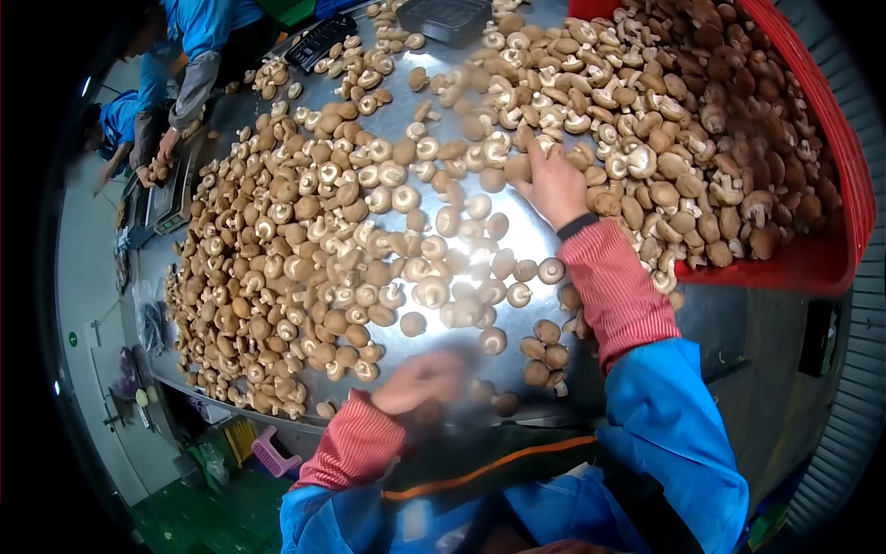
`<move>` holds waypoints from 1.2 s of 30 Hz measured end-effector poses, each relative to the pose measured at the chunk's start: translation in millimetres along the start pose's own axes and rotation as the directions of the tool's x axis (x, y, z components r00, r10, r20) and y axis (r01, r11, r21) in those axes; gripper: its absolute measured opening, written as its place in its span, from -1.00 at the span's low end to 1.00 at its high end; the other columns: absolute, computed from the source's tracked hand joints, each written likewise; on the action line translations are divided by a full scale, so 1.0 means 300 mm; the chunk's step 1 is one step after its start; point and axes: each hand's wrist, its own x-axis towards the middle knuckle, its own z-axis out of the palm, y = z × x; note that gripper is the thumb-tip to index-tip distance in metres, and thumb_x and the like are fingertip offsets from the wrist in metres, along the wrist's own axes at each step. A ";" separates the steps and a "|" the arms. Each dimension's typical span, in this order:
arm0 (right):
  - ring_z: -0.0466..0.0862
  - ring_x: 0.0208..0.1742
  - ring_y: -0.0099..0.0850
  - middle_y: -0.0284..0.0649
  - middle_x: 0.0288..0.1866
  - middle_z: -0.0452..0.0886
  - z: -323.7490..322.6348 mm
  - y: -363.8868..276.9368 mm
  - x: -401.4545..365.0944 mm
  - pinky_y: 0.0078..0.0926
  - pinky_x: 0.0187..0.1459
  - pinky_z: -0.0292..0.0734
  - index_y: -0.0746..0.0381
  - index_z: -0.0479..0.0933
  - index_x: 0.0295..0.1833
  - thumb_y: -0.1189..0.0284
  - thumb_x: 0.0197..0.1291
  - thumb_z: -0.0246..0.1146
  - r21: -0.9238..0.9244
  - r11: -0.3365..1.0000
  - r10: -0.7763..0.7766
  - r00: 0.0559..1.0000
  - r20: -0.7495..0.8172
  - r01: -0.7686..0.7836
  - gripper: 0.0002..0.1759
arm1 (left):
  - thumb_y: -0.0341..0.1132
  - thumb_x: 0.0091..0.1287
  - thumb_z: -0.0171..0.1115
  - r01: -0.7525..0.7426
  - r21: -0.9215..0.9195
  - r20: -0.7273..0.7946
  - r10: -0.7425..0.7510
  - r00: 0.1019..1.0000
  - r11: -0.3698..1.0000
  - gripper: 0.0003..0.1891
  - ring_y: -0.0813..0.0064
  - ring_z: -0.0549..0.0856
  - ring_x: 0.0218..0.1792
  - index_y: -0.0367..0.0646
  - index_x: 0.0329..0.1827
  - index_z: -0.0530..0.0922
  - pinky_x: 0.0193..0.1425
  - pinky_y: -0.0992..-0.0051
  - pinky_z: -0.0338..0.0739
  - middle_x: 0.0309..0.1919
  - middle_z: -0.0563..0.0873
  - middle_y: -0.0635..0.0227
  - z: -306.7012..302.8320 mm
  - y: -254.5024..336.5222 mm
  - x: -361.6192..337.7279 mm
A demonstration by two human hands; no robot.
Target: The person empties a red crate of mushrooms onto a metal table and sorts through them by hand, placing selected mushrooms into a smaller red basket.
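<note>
1. The person's right hand (556,187) stretches out to about 1 o'clock, its back upward. It lies on the heap of brown-capped, pale-stemmed round mushrooms (305,268) where that heap meets the crate's mouth.
2. Its fingers are loosely bent, and the tips touch a single tan mushroom cap (518,169). From here I cannot tell whether the cap is pinched or only touched.
3. A black cuff, a red striped knit sleeve (614,291) and then a blue jacket sleeve run back from that wrist towards 5 o'clock.
4. The left hand (420,380) sits low at 6 o'clock, by the near edge of the shiny steel table (531,231). It is too blurred to show how far the fingers are closed or whether they hold anything.
5. A small loose cluster of mushrooms (544,351) lies just beside the left hand, towards 3 o'clock of it.
6. A red plastic crate (835,258) lies tipped at 2 o'clock, spilling mushrooms onto the table.
7. The rest of the mushrooms spread across the table from 9 o'clock up to 12 o'clock.
8. Two black plastic trays (448,17) rest on the far side at 12 o'clock.
9. Co-workers in blue jackets (198,37) stand at 10 o'clock, and one co-worker's hand (166,146) is among the mushrooms there.
10. A pink plastic stool (273,454) stands on the green floor at 7 o'clock.
</note>
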 end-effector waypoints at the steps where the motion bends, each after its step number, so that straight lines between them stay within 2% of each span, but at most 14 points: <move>1: 0.72 -0.25 -0.06 -0.04 -0.19 0.64 0.052 0.035 0.019 -0.13 -0.32 0.60 0.20 0.50 0.09 0.16 0.05 0.47 -0.057 0.997 -0.046 0.995 0.084 0.051 -0.45 | -0.25 0.56 0.15 -0.043 -0.033 -0.019 0.042 0.999 0.999 -0.66 0.44 0.73 0.01 -0.24 0.27 0.50 0.10 0.46 0.62 -0.01 0.74 0.23 0.012 0.031 0.026; 4: 0.72 -0.25 -0.08 -0.04 -0.27 0.66 -0.041 -0.055 0.024 -0.12 -0.28 0.61 0.21 0.50 0.06 0.15 0.04 0.46 0.097 0.995 -0.029 0.982 0.186 0.011 -0.46 | -0.04 0.58 0.07 -0.193 -0.099 -0.077 0.186 0.979 0.976 -0.54 0.31 0.69 0.14 -0.17 0.36 0.44 0.18 0.33 0.63 0.11 0.69 0.12 0.042 0.114 0.105; 6: 0.74 -0.20 -0.07 -0.07 -0.18 0.72 -0.111 -0.145 -0.046 -0.19 -0.19 0.64 0.21 0.51 0.05 0.14 0.06 0.45 0.426 0.903 -0.007 0.990 0.138 -0.053 -0.47 | 0.06 0.59 0.00 -0.305 -0.401 -0.153 0.265 0.952 0.864 -0.47 0.24 0.68 0.16 -0.12 0.42 0.38 0.22 0.26 0.62 0.16 0.65 0.10 0.062 0.171 0.161; 8: 0.70 0.05 -0.09 -0.08 0.04 0.70 -0.143 -0.211 -0.124 -0.25 0.09 0.60 0.12 0.51 0.24 0.10 0.06 0.45 0.599 0.786 -0.160 0.883 0.440 -0.156 -0.35 | 0.22 0.58 -0.14 -0.373 -0.610 -0.244 0.282 0.928 0.699 -0.36 0.13 0.67 0.18 -0.05 0.49 0.28 0.26 0.17 0.60 0.22 0.59 0.09 0.072 0.208 0.209; 9: 0.64 0.18 -0.10 -0.08 0.16 0.65 -0.200 -0.244 -0.141 -0.24 0.18 0.55 0.11 0.53 0.22 0.11 0.06 0.45 0.552 0.829 -0.367 0.831 0.419 0.087 -0.38 | 0.23 0.57 -0.13 -0.375 -0.653 -0.288 0.242 0.927 0.658 -0.37 0.15 0.67 0.17 -0.05 0.46 0.32 0.23 0.19 0.62 0.20 0.61 0.10 0.061 0.215 0.227; 11: 0.62 0.14 -0.06 -0.07 0.11 0.63 -0.192 -0.232 -0.166 -0.17 0.10 0.56 0.12 0.57 0.19 0.13 0.08 0.45 0.626 0.744 -0.432 0.883 0.183 0.235 -0.43 | 0.24 0.56 -0.13 -0.385 -0.722 -0.365 0.156 0.918 0.575 -0.38 0.17 0.68 0.16 -0.06 0.41 0.38 0.17 0.22 0.66 0.16 0.63 0.12 0.030 0.218 0.258; 15: 0.63 -0.08 -0.08 -0.03 -0.12 0.63 -0.142 -0.045 0.048 -0.05 -0.07 0.52 0.21 0.59 -0.01 0.16 0.07 0.44 0.069 0.997 -0.030 0.999 0.019 0.029 -0.54 | 0.19 0.59 -0.16 -0.273 -0.780 -0.227 0.151 0.962 0.563 -0.49 0.27 0.71 0.01 -0.08 -0.03 0.55 -0.07 0.30 0.74 -0.04 0.68 0.17 -0.015 0.147 0.263; 20: 0.66 -0.11 -0.17 -0.17 -0.23 0.68 0.025 0.119 0.127 -0.14 -0.11 0.46 0.19 0.56 -0.09 0.28 0.01 0.42 -0.266 0.954 -0.158 0.986 -0.052 0.139 -0.63 | 0.20 0.57 -0.17 -0.202 -0.700 -0.216 0.066 0.974 0.685 -0.47 0.24 0.70 0.00 -0.06 0.00 0.58 0.06 0.15 0.69 -0.06 0.69 0.19 0.022 0.148 0.260; 23: 0.68 -0.13 -0.15 -0.18 -0.21 0.70 -0.115 -0.029 0.062 -0.09 -0.15 0.50 0.15 0.59 -0.01 0.29 -0.02 0.43 0.088 0.989 -0.117 0.993 -0.016 0.118 -0.58 | 0.24 0.56 -0.17 -0.154 -0.718 -0.199 0.012 0.980 0.679 -0.42 0.24 0.70 0.01 -0.04 0.16 0.57 0.13 0.10 0.63 -0.04 0.70 0.21 0.016 0.160 0.289; 25: 0.68 -0.11 -0.08 -0.12 -0.16 0.70 -0.153 -0.101 -0.022 -0.08 -0.07 0.55 0.16 0.59 0.08 0.27 -0.02 0.44 0.459 0.879 -0.193 0.976 0.099 0.128 -0.50 | 0.23 0.56 -0.18 -0.169 -0.717 -0.170 0.066 0.983 0.677 -0.37 0.27 0.70 0.00 -0.09 0.32 0.49 0.14 0.10 0.61 0.02 0.70 0.18 0.014 0.187 0.303; 28: 0.66 -0.06 -0.03 -0.06 -0.09 0.69 -0.156 -0.167 -0.127 -0.13 0.01 0.57 0.20 0.61 0.06 0.28 0.01 0.44 0.616 0.708 -0.470 0.882 0.044 0.347 -0.53 | 0.14 0.59 -0.15 -0.154 -0.734 -0.173 0.036 0.984 0.661 -0.43 0.33 0.71 -0.09 -0.10 0.39 0.43 0.06 0.15 0.68 0.10 0.69 0.11 0.017 0.218 0.323; 30: 0.65 -0.08 -0.02 -0.05 -0.12 0.66 -0.163 -0.160 -0.137 -0.13 -0.03 0.57 0.22 0.63 0.00 0.29 0.04 0.42 0.607 0.704 -0.448 0.894 -0.023 0.368 -0.59 | 0.15 0.57 -0.12 -0.140 -0.727 -0.169 0.023 0.985 0.672 -0.44 0.32 0.70 -0.13 -0.11 0.31 0.47 0.00 0.12 0.65 0.04 0.70 0.15 -0.004 0.183 0.347; 33: 0.60 -0.17 -0.13 -0.06 -0.23 0.58 -0.185 0.001 -0.029 -0.10 -0.16 0.50 0.22 0.57 -0.02 0.33 0.02 0.41 -0.065 0.982 -0.179 0.984 0.014 0.180 -0.61 | 0.08 0.59 -0.11 -0.149 -0.715 -0.176 0.030 0.984 0.684 -0.52 0.33 0.69 -0.19 -0.12 0.23 0.51 -0.07 0.12 0.64 0.01 0.70 0.17 0.007 0.165 0.333; 36: 0.61 -0.09 -0.22 -0.14 -0.22 0.59 -0.106 0.198 0.044 -0.19 -0.05 0.45 0.15 0.56 -0.09 0.28 -0.02 0.44 -0.352 0.921 -0.204 0.976 -0.075 0.165 -0.63 | 0.07 0.59 -0.12 -0.136 -0.720 -0.152 0.036 0.988 0.681 -0.52 0.29 0.69 -0.16 -0.11 0.24 0.50 -0.04 0.11 0.66 0.01 0.70 0.17 0.021 0.137 0.323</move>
